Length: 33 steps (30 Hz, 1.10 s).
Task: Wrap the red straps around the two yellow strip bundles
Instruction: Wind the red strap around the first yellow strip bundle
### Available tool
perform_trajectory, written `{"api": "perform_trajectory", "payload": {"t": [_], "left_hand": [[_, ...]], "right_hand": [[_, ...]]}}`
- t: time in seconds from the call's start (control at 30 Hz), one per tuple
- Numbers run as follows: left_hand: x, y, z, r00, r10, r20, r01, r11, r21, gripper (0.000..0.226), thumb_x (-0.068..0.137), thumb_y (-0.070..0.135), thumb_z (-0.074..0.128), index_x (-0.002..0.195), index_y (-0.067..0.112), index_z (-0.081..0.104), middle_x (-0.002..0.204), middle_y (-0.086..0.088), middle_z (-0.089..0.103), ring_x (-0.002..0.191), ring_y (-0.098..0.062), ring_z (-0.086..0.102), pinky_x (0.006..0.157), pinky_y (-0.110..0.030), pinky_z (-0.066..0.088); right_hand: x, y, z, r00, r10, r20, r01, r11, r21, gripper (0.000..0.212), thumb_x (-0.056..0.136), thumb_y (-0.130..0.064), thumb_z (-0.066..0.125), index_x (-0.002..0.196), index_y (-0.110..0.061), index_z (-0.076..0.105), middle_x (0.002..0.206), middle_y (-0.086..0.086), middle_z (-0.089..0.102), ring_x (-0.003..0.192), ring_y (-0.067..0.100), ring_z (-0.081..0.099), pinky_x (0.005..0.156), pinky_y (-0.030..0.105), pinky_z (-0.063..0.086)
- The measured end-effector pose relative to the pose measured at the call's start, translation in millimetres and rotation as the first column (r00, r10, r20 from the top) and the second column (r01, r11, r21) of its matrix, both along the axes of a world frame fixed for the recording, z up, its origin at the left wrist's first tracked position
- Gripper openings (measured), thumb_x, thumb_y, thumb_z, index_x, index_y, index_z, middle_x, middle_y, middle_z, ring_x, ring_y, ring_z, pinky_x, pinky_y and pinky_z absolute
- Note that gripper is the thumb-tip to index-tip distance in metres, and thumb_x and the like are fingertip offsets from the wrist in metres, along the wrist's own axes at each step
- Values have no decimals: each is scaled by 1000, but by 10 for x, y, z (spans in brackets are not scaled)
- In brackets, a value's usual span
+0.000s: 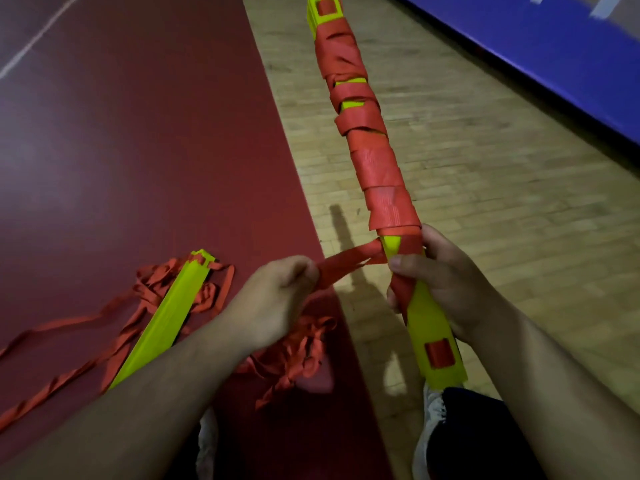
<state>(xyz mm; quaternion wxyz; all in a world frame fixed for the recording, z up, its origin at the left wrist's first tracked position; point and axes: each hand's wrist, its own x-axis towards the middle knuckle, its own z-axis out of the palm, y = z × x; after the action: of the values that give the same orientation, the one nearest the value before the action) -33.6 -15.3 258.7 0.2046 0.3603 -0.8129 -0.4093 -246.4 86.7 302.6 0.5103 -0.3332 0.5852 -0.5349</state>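
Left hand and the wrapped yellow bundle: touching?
Apart. Head view shows the left hand pinching the red strap, with floor visible between it and the wrapped yellow bundle.

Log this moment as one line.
left hand pinches red strap | right hand grips wrapped bundle | second bundle lies on floor

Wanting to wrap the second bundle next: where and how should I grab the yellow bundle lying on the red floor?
Probably its bare middle stretch, from above, closing across the narrow width. The yellow bundle lies flat and long, and loose red straps tangle around its far end and along its sides.
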Motion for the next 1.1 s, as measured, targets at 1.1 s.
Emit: {"api": "perform_trajectory", "payload": {"t": [1.1], "left_hand": [[-23,169,273,899,436,40,-413,815,406,61,88,57,63,47,17,42,34,9,31,29,-10,27,45,-28,23]], "right_hand": [[601,53,-287,281,150,-948,-205,974,93,74,86,-31,69,149,-44,32,126,-6,28,77,9,52,62,18,44]]}}
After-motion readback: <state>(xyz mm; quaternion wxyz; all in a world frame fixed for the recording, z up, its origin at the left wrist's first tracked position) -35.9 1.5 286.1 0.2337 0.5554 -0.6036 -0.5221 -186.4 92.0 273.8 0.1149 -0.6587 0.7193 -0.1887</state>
